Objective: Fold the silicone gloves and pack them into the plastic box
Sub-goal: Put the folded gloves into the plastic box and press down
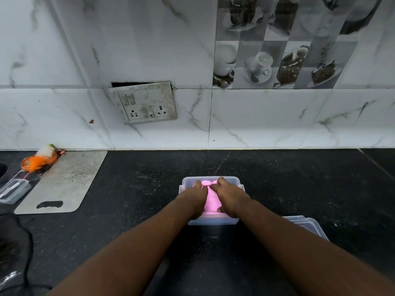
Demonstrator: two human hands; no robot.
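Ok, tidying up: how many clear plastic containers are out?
3: plastic box holding the gloves, centre; box or lid right of it; small box far left.
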